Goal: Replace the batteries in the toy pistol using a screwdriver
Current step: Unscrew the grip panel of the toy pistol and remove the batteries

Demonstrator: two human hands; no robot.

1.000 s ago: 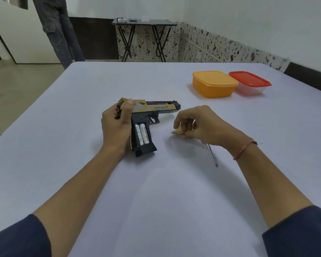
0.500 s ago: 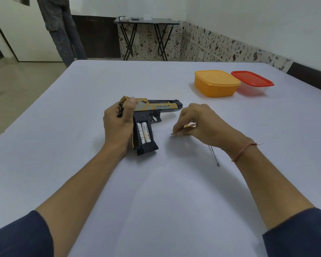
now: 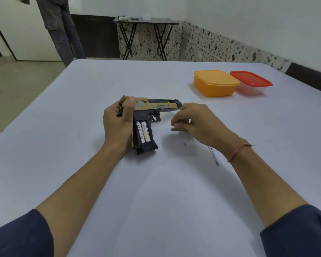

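Note:
The black and gold toy pistol (image 3: pixel 156 106) lies on its side on the white table (image 3: pixel 174 191), barrel pointing right. Its grip compartment is uncovered, showing two white batteries (image 3: pixel 143 134). My left hand (image 3: pixel 118 125) grips the pistol's rear and grip, thumb on the slide. Just right of the trigger, my right hand (image 3: pixel 198 125) pinches a small tan battery cover (image 3: pixel 174 129) slightly above the table. A tiny dark screw (image 3: pixel 184 144) lies loose below that hand. The screwdriver (image 3: pixel 213 156) rests on the table, its handle hidden under my right wrist.
An orange lidded box (image 3: pixel 216 83) and a red-lidded clear box (image 3: pixel 251 85) stand at the back right of the table. Beyond the far edge are a folding side table (image 3: pixel 146 21) and a standing person's legs (image 3: pixel 61 30).
My right hand has lifted the tan cover off the table and shifted it slightly up and left, uncovering the small screw. The left hand and pistol have stayed put.

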